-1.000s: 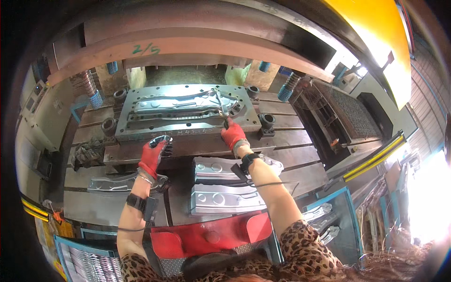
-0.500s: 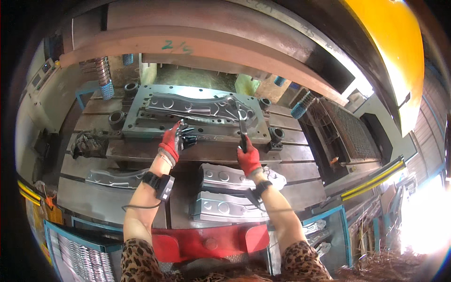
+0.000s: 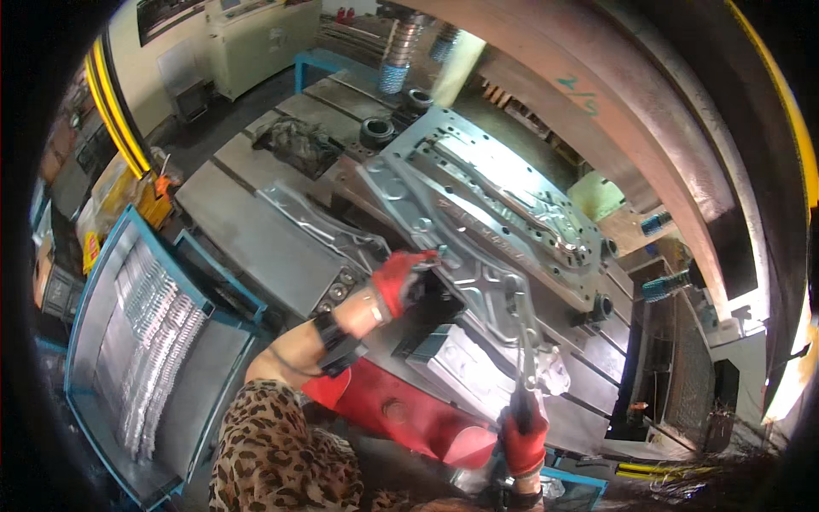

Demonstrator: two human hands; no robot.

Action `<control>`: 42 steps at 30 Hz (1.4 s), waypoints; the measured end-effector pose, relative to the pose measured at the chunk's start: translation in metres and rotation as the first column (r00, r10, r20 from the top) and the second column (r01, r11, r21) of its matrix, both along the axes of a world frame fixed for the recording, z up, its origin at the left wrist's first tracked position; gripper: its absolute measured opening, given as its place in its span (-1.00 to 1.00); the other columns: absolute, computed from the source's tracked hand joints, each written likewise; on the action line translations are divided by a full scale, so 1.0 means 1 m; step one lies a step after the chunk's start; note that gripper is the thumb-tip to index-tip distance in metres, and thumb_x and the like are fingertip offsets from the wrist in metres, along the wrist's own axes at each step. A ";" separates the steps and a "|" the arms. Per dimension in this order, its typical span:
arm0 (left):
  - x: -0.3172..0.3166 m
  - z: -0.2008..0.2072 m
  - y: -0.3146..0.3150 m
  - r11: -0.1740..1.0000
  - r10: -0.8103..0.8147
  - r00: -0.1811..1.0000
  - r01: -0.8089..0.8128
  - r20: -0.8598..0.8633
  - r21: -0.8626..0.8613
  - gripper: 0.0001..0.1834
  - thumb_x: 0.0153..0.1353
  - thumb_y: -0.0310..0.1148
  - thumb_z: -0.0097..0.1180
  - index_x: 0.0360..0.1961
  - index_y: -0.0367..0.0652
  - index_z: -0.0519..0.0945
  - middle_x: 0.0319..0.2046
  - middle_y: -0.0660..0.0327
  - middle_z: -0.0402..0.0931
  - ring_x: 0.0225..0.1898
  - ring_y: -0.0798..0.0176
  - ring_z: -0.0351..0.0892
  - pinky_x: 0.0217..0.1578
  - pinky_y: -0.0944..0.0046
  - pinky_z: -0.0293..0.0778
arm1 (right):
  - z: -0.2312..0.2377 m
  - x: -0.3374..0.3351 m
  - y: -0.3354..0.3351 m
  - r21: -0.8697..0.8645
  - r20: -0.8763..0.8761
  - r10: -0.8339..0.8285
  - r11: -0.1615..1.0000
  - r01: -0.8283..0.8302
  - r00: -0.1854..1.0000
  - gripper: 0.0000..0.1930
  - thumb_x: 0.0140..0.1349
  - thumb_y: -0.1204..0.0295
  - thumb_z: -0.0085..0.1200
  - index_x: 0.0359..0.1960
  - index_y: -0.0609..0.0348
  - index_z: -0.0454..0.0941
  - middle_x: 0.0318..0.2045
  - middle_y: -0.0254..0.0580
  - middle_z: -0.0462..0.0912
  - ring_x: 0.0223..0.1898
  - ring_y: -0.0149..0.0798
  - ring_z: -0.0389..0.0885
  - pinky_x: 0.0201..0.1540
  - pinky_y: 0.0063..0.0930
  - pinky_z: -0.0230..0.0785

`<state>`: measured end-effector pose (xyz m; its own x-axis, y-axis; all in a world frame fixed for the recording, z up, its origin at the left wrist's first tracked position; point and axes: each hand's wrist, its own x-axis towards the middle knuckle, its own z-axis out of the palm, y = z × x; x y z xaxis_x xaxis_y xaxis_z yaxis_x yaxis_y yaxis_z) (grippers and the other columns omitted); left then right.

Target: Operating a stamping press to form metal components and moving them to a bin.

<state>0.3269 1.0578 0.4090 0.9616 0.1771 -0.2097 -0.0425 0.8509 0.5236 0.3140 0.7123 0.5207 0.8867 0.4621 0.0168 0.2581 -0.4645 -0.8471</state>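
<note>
A shiny stamped sheet-metal part [image 3: 465,256] lies tilted across the front of the grey press die [image 3: 520,192]. My left hand [image 3: 401,280], in a red glove, grips the part's near left edge. My right hand [image 3: 522,442], also in a red glove, is closed on the handle of a long metal hand tool [image 3: 522,350]. The tool's far end reaches up to the part's right side. More stamped parts [image 3: 465,363] lie stacked on the press table just below the held one.
A blue bin [image 3: 128,256] with several stacked metal pieces stands at my left. Another stamped part [image 3: 311,220] lies on the press table [image 3: 247,230]. Guide springs [image 3: 397,51] and the press's upper block [image 3: 614,94] hang over the die. A yellow-black rail [image 3: 115,107] runs at far left.
The view has swung and tilted left. Both hands have come back from the die toward me, and the sheet part now lies tilted at the die's front, held by my left hand and the tool.
</note>
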 end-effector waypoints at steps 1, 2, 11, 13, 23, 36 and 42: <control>-0.027 -0.001 0.010 0.999 0.009 1.000 -0.008 0.026 -0.045 -0.72 0.23 -0.23 -0.08 -0.29 -0.23 0.56 -0.40 0.15 0.57 -0.42 0.33 0.57 -0.42 0.37 0.47 | 0.003 -0.004 0.005 -0.065 -0.034 0.086 0.994 -0.088 0.996 -0.57 0.04 0.51 0.06 0.00 0.34 0.38 -0.52 -0.17 0.54 -0.56 -0.49 0.42 -0.50 -0.55 0.33; -0.050 -0.002 0.019 0.994 0.001 0.994 0.011 0.110 -0.108 -0.63 0.22 -0.18 -0.09 -0.22 -0.30 0.53 -0.30 0.04 0.58 -0.31 0.21 0.61 -0.29 0.26 0.54 | 0.006 -0.004 0.012 -0.153 -0.099 0.142 0.976 -0.156 0.985 -0.56 0.05 0.50 0.06 0.02 0.32 0.37 -0.50 -0.14 0.56 -0.57 -0.47 0.46 -0.49 -0.53 0.35; -0.125 -0.030 0.122 0.947 0.320 0.893 -0.296 -0.317 0.120 -0.64 0.14 -0.12 0.07 -0.30 -0.26 0.54 -0.40 0.11 0.58 -0.39 0.21 0.59 -0.36 0.23 0.54 | -0.048 0.024 0.159 -0.035 -0.229 0.458 0.878 -0.478 0.859 -0.51 0.05 0.45 0.01 0.10 0.18 0.32 -0.28 0.06 0.59 -0.24 -0.17 0.58 -0.16 -0.41 0.37; -0.122 -0.028 0.133 0.887 0.412 0.809 -0.252 -0.420 0.386 -0.59 0.11 -0.09 0.11 -0.32 -0.30 0.54 -0.44 0.12 0.57 -0.43 0.20 0.58 -0.40 0.24 0.52 | -0.066 0.029 0.178 -0.039 -0.134 0.489 0.866 -0.498 0.862 -0.52 0.04 0.45 0.01 0.08 0.19 0.34 -0.24 0.09 0.58 -0.16 -0.14 0.56 -0.09 -0.41 0.34; -0.105 -0.085 0.136 0.774 0.563 0.622 -0.166 -0.544 0.611 -0.61 0.06 -0.08 0.17 -0.41 -0.27 0.54 -0.63 0.08 0.51 -0.69 0.14 0.50 -0.71 0.14 0.39 | -0.041 0.038 0.169 0.324 -0.595 0.225 0.946 -0.026 0.772 -0.72 0.17 0.47 0.00 -0.08 0.27 0.42 -0.41 -0.23 0.56 -0.48 -0.38 0.49 -0.49 -0.50 0.35; -0.097 -0.113 0.147 0.199 0.717 0.658 0.124 -0.231 0.972 -0.58 0.19 -0.04 -0.03 -0.47 -0.23 0.54 -0.56 0.23 0.50 -0.57 0.25 0.41 -0.50 0.21 0.33 | 0.013 -0.045 -0.037 0.464 -0.665 -0.171 0.667 0.582 0.727 -0.50 0.18 0.53 -0.14 0.20 0.28 0.16 -0.43 -0.11 0.52 -0.63 -0.37 0.45 -0.77 -0.59 0.20; -0.088 -0.044 0.065 0.520 0.610 0.741 -0.107 -0.281 0.848 -0.57 0.14 -0.03 0.06 -0.45 -0.28 0.56 -0.64 0.25 0.46 -0.59 0.35 0.41 -0.58 0.25 0.31 | -0.014 -0.051 -0.127 0.163 -0.447 -0.444 0.813 0.559 0.776 -0.47 0.17 0.56 -0.15 0.23 0.14 0.14 -0.58 -0.26 0.49 -0.78 -0.52 0.27 -0.79 -0.69 0.10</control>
